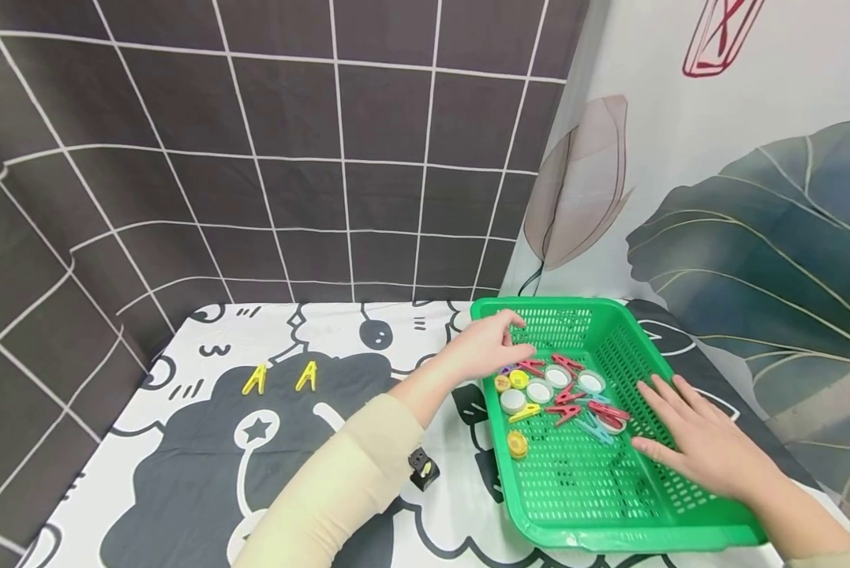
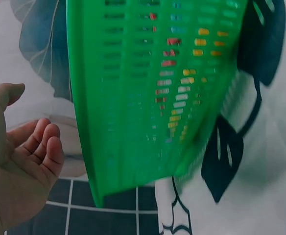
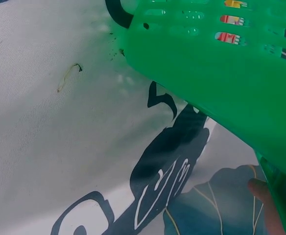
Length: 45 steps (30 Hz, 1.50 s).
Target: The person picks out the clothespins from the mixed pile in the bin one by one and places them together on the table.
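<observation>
- Green basket [image 1: 588, 493] sits on the right part of the patterned cloth [image 1: 183, 473]; long axis seems to run near to far, far end angled slightly left.
- Basket is glossy plastic, roughly rectangular, slotted floor and walls, smooth rim.
- Red pegs [image 1: 563, 412] lie in the basket at mixed angles, mostly toward its far half.
- Blue pegs [image 1: 595, 428] lie beside them, slanting from far left to near right.
- Yellow peg [image 1: 524, 413] inside slants, right end farther away.
- White caps [image 1: 540, 391] are round and shallow, clustered among the pegs; one yellow cap [image 1: 517, 445] lies apart near the left wall.
- Two yellow pegs [image 1: 283, 378] are on the cloth, well left of the basket, A-shaped, narrow ends pointing away from the person, legs toward the person.
- Left hand [image 1: 483, 347] is above the basket's far left side, arm reaching diagonally across; thumb and index apart, other fingers loosely bent, nothing seen held.
- Right hand [image 1: 705, 442] lies palm down over the right wall, fingers straight and spread, nothing seen held; exact contact hard to tell.
- Small black object [image 1: 423, 469] sits left of the basket, near the sleeve [image 1: 339, 473].
</observation>
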Tool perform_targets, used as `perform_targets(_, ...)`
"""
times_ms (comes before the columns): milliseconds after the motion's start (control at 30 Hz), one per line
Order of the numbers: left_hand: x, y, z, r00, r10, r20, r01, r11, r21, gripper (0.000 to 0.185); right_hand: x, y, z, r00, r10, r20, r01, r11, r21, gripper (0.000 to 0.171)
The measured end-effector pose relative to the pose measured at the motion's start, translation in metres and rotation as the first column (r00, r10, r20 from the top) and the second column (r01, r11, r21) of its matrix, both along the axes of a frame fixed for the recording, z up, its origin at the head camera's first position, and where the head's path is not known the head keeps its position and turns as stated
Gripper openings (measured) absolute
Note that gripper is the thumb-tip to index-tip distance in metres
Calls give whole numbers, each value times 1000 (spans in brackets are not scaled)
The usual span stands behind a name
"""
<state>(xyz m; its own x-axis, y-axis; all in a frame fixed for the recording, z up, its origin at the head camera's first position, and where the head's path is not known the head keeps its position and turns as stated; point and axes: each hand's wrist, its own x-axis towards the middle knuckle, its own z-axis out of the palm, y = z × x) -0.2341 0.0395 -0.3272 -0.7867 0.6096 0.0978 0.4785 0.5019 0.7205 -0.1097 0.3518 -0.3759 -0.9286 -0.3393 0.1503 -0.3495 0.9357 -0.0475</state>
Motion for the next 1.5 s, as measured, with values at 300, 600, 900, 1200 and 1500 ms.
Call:
perform_targets(300,6,20,8,999,-51,16,52,998,-41,48,4,2,-3,1000,-3,1,3,1000,5,78)
perform_targets(600,16,41,31,993,-72,89,72,997,5,48,4,3,-2,999,-22,26,22,1000,-4,79)
perform_targets(900,24,71,48,993,-54,109,52,998,21,44,3,0,1,998,-29,60,31,999,-22,79)
perform_targets(1200,23,83,39,994,-19,109,14,999,47,41,1,-3,3,998,-32,47,33,999,-22,79)
perform_targets(1500,18,86,32,992,24,126,-32,998,59,40,1,-3,0,1000,-17,5,17,1000,-3,78)
